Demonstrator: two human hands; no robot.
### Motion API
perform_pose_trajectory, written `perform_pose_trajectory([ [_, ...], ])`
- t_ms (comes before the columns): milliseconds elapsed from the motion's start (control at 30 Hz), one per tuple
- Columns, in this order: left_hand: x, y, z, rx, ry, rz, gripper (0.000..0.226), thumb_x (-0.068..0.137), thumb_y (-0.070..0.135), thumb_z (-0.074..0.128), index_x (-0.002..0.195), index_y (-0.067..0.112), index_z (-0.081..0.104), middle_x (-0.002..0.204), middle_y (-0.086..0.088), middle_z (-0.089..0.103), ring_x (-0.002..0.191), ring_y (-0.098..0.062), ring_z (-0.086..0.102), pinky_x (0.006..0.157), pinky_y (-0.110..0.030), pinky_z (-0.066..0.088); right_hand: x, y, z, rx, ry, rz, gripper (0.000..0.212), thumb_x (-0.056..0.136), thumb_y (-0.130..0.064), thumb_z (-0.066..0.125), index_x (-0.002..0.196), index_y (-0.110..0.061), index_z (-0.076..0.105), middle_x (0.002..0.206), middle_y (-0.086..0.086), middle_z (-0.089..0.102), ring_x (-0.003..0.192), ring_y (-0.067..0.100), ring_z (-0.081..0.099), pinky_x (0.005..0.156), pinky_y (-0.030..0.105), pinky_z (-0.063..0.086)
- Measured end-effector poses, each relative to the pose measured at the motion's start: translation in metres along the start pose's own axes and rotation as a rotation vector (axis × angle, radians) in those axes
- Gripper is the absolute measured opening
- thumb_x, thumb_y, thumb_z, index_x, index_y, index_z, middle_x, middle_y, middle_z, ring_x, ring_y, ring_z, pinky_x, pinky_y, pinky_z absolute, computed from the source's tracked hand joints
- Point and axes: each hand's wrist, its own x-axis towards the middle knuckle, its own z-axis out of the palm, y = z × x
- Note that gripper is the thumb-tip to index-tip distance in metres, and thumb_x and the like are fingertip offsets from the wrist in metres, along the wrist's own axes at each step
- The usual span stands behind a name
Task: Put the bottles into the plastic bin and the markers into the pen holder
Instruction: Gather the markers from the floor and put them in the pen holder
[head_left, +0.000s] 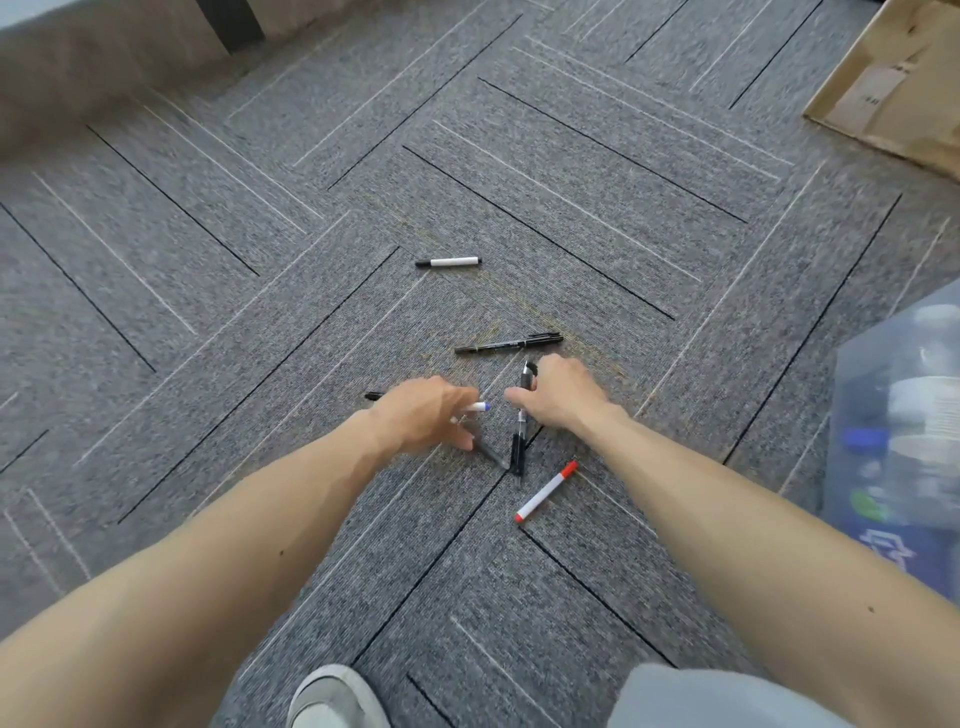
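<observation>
Apparently both hands, left hand (426, 413) and right hand (558, 397), grip markers.

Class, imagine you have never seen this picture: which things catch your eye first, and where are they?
Two bare forearms reach to mid-frame, where the left hand and right hand close on pens amid scattered markers on the grey carpet. A red-capped marker lies just nearer the person, a white marker with black ends farther off. A clear plastic bin holding bottles sits at the right edge.
</observation>
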Motion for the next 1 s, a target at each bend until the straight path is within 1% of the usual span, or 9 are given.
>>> perform_pose_trajectory([
  [67, 0.002, 0.002, 0.005, 0.026, 0.012, -0.006, 0.026, 0.090, 0.033, 0.069, 0.108, 0.016, 0.062, 0.099, 0.008, 0.069, 0.078, -0.013, 0.069, 0.074, -0.029, 0.060, -0.001, -0.001, 0.008, -0.032, 0.028, 0.011, 0.037, 0.088, -0.042, 0.070, 0.082, -0.007, 0.058, 0.077, 0.005, 0.064, 0.061, 0.018, 0.057, 0.051, 0.029, 0.040],
  [233, 0.002, 0.003, 0.005, 0.160, -0.010, 0.009, 0.030, 0.093, 0.043, 0.062, 0.104, 0.016, 0.060, 0.100, 0.005, 0.058, 0.078, -0.013, 0.062, 0.071, -0.029, 0.056, 0.005, -0.003, 0.006, -0.065, 0.035, 0.052, 0.016, 0.090, -0.015, 0.062, 0.078, -0.008, 0.056, 0.080, 0.008, 0.062, 0.068, 0.024, 0.058, 0.052, 0.030, 0.038],
  [333, 0.000, -0.003, -0.003, 0.178, -0.010, 0.000, 0.030, 0.099, 0.045, 0.051, 0.105, 0.015, 0.051, 0.096, 0.005, 0.052, 0.072, -0.013, 0.055, 0.063, -0.027, 0.049, 0.004, 0.003, -0.007, -0.020, 0.005, 0.052, 0.023, 0.093, -0.016, 0.054, 0.072, -0.009, 0.050, 0.074, 0.005, 0.055, 0.068, 0.025, 0.054, 0.049, 0.029, 0.034],
  [400, 0.000, -0.011, -0.009, 0.129, 0.012, -0.036, 0.027, 0.103, 0.042, 0.043, 0.103, 0.015, 0.045, 0.090, 0.001, 0.058, 0.067, -0.014, 0.054, 0.063, -0.029, 0.054, 0.001, 0.008, -0.017, 0.020, -0.011, 0.032, 0.027, 0.096, -0.017, 0.049, 0.070, -0.010, 0.047, 0.071, 0.004, 0.052, 0.061, 0.021, 0.049, 0.052, 0.030, 0.036],
  [500, 0.005, -0.020, -0.016, 0.080, 0.073, -0.090, 0.023, 0.106, 0.034, 0.037, 0.107, 0.012, 0.043, 0.079, -0.001, 0.055, 0.058, -0.013, 0.049, 0.054, -0.026, 0.049, -0.008, 0.015, -0.030, -0.003, -0.074, -0.042, 0.021, 0.099, -0.018, 0.042, 0.086, -0.006, 0.052, 0.078, 0.006, 0.054, 0.062, 0.018, 0.046, 0.061, 0.035, 0.042],
  [700, 0.030, -0.009, -0.024, -0.197, 0.187, -0.209, 0.012, 0.105, 0.010, 0.039, 0.094, 0.015, 0.035, 0.078, -0.010, 0.058, 0.055, -0.018, 0.043, 0.047, -0.031, 0.040, -0.031, 0.037, -0.036, -0.148, -0.381, -0.201, 0.008, 0.104, -0.015, 0.038, 0.105, -0.009, 0.043, 0.081, 0.004, 0.055, 0.061, 0.014, 0.045, 0.053, 0.026, 0.038],
  [800, 0.042, 0.000, -0.030, -0.268, 0.229, -0.265, 0.015, 0.101, 0.006, 0.043, 0.094, 0.015, 0.034, 0.080, -0.014, 0.059, 0.056, -0.021, 0.044, 0.047, -0.037, 0.041, -0.044, 0.047, -0.032, -0.133, -0.431, -0.304, 0.005, 0.101, -0.021, 0.050, 0.101, -0.017, 0.048, 0.086, 0.002, 0.059, 0.063, 0.014, 0.052, 0.057, 0.028, 0.048],
  [900, 0.052, 0.008, -0.032, -0.288, 0.255, -0.281, 0.008, 0.104, 0.013, 0.041, 0.097, 0.013, 0.037, 0.081, -0.015, 0.061, 0.056, -0.024, 0.047, 0.050, -0.044, 0.047, -0.054, 0.049, -0.026, -0.236, -0.435, -0.381, 0.031, 0.080, -0.039, 0.078, 0.093, -0.022, 0.054, 0.087, -0.006, 0.060, 0.071, 0.010, 0.055, 0.063, 0.033, 0.049],
  [1000, 0.059, 0.015, -0.035, -0.283, 0.284, -0.295, 0.016, 0.104, 0.028, 0.048, 0.102, 0.014, 0.040, 0.078, -0.009, 0.059, 0.056, -0.021, 0.051, 0.047, -0.038, 0.045, -0.059, 0.047, -0.011, -0.366, -0.480, -0.391, 0.035, 0.073, -0.038, 0.083, 0.090, -0.021, 0.058, 0.087, -0.005, 0.063, 0.076, 0.014, 0.060, 0.066, 0.032, 0.051],
])
